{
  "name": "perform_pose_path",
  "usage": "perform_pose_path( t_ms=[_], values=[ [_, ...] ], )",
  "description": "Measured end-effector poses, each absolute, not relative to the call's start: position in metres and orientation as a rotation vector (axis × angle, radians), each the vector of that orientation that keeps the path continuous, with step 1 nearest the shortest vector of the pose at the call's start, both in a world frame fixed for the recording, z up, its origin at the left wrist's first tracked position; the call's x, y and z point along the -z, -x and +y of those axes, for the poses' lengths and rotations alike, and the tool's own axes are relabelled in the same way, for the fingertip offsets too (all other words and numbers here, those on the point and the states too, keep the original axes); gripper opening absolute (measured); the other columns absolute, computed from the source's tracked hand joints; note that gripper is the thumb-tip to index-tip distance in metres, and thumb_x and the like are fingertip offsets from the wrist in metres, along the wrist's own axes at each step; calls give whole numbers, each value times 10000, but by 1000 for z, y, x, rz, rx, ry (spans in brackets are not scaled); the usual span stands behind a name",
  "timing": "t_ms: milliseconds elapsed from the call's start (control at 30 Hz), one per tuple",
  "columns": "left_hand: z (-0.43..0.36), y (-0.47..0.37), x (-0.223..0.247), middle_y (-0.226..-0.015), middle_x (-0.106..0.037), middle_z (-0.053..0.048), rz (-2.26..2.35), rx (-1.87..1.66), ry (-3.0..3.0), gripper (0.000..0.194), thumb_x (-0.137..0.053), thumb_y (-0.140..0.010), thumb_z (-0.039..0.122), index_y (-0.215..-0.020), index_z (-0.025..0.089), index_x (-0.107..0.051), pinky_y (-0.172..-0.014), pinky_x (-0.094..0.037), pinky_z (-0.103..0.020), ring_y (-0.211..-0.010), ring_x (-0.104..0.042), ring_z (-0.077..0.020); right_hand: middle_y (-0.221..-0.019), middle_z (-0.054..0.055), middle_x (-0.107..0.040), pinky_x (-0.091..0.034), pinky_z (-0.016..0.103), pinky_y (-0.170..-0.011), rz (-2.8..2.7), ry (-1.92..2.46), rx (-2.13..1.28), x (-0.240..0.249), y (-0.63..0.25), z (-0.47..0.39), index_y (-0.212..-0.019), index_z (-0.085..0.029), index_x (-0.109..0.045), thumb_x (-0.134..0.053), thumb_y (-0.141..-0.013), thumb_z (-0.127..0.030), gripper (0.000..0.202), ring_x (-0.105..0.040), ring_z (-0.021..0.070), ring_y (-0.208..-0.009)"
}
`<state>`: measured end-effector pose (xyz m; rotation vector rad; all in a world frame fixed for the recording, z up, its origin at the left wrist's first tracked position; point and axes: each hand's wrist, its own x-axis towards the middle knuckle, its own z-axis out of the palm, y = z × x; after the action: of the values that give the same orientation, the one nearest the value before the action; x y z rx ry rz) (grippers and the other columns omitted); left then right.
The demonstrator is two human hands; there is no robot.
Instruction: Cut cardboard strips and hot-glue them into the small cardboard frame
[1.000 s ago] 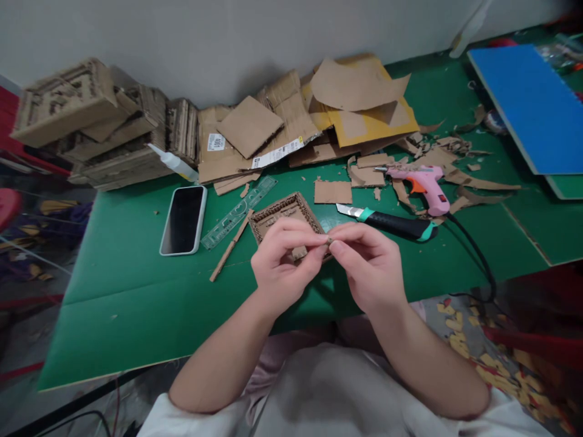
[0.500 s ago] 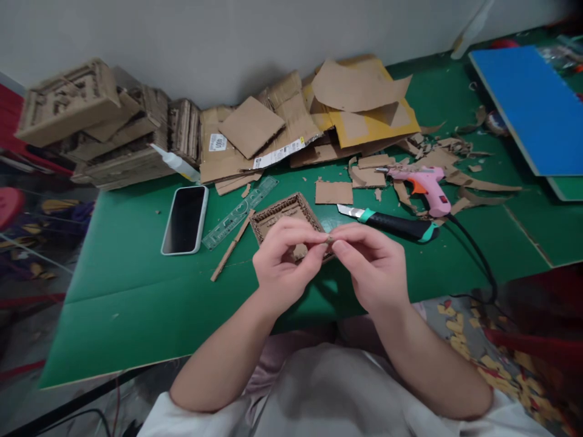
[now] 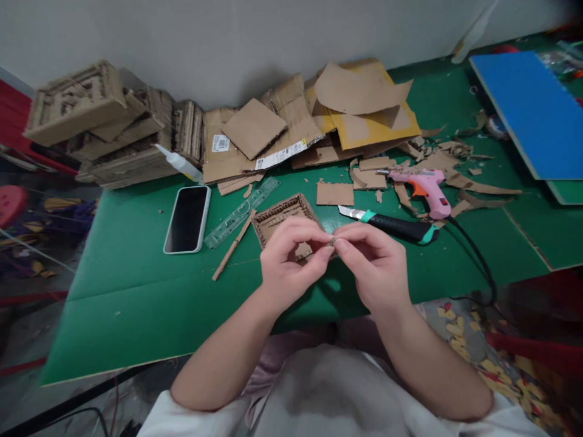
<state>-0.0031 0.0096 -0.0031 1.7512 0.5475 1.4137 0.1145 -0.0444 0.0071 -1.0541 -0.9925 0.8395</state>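
Rightward by a little, our left hand (image 3: 280, 267) has moved against the desk (image 3: 136, 328) since a second ago; our right hand (image 3: 382, 261) has shifted less, and the slight drift of everything else looks like our own view swinging. Below our hands, one square-cornered cardboard tray (image 3: 279, 207) rests on the desk, reaching forward and to the left from our fingertips, its near side partly hidden by them. Our left hand is the nearer to it; whether it touches the rim we cannot tell. One small cardboard scrap (image 3: 333, 241) sits where the two hands meet, thumb and forefinger of each narrowed to a pinch on it. So little of it shows that we cannot read its long axis.

Counting from big to small, we see piled cardboard (image 3: 136, 172) too overlapped to number, one blue board (image 3: 528, 115) at far right, one black-handled knife (image 3: 396, 226) with its blade out, one pink glue gun (image 3: 426, 182), one clear ruler (image 3: 241, 213), one phone (image 3: 187, 220), two nozzle bottles (image 3: 182, 165), and one thin strip (image 3: 234, 246) slanting beside the tray's left corner.
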Motion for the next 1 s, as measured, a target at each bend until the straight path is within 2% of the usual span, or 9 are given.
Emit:
perform_pose_path(
  t_ms=[167,433,567,700,1000],
  values=[
    [11,1,6,-798,-585,-14,552,-1327,-1602,128,-671,-739,125,-844,195,-648,-618,-467,-210,-755,-559,-108,-759,-47,-658,-491,182,-665,-995,1093,-871,-4,-117,-45,-775,-253,-669,-604,-798,-167,111,-600,79,-722],
    [11,0,6,-738,-603,12,554,-1122,-1090,38,-613,-808,197,-842,194,-596,-531,-490,-176,-614,-593,-78,-739,-12,-691,-521,256,-656,-843,1226,-809,5,-139,-51,-759,-239,-697,-639,-765,-241,58,-630,127,-688],
    [13,-1,1,-657,-571,26,445,-1012,-931,81,-609,-815,240,-793,177,-562,-516,-478,-176,-587,-571,-79,-741,-7,-695,-514,251,-640,-777,1290,-771,14,-158,-58,-760,-235,-702,-666,-746,-250,41,-627,122,-666],
    [14,0,-2,-635,-528,33,368,-939,-821,111,-605,-817,245,-769,165,-545,-509,-469,-182,-587,-558,-81,-746,12,-693,-522,297,-655,-718,1365,-678,22,-179,-66,-751,-214,-698,-697,-707,-287,85,-630,143,-655],
    [15,0,0,-610,-545,30,367,-962,-845,214,-688,-751,329,-747,165,-550,-519,-461,-194,-558,-559,-82,-733,11,-666,-515,359,-653,-603,1454,-475,33,-215,-81,-712,-225,-696,-710,-674,-280,68,-605,153,-600]
  ],
)
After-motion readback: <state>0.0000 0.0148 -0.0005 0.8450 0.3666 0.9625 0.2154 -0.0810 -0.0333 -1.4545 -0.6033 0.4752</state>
